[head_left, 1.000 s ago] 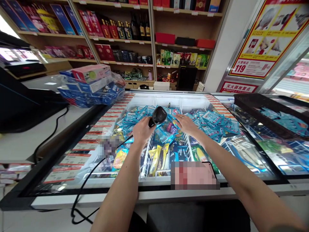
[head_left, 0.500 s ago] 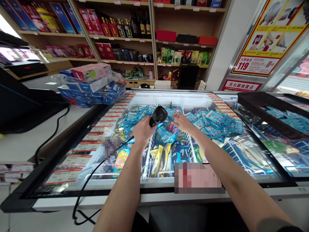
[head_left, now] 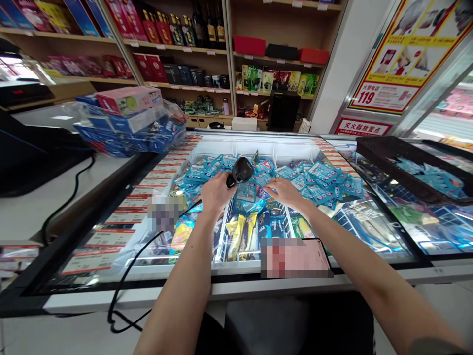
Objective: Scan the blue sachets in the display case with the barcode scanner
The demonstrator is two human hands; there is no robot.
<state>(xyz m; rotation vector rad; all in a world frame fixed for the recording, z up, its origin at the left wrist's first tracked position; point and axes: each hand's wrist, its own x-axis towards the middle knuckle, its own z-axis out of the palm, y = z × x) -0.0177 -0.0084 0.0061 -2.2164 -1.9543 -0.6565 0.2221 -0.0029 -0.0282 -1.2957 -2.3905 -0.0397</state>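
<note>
Two arms (head_left: 185, 271) outstretched, left hand (head_left: 215, 191) gripping scanner (head_left: 242, 170), right hand (head_left: 284, 192) over packets (head_left: 246, 192)

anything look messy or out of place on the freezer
Yes: blue packets lie in loose, overlapping heaps at mixed angles across the freezer, untidier than those gathered in the dark tray. I see no damage.

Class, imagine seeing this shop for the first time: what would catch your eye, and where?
First, probably the black scanner in the left grip, over the middle of the freezer. Next, the many blue packets strewn on both sides of the right grip. Then the red-and-yellow poster, upper right.
</note>
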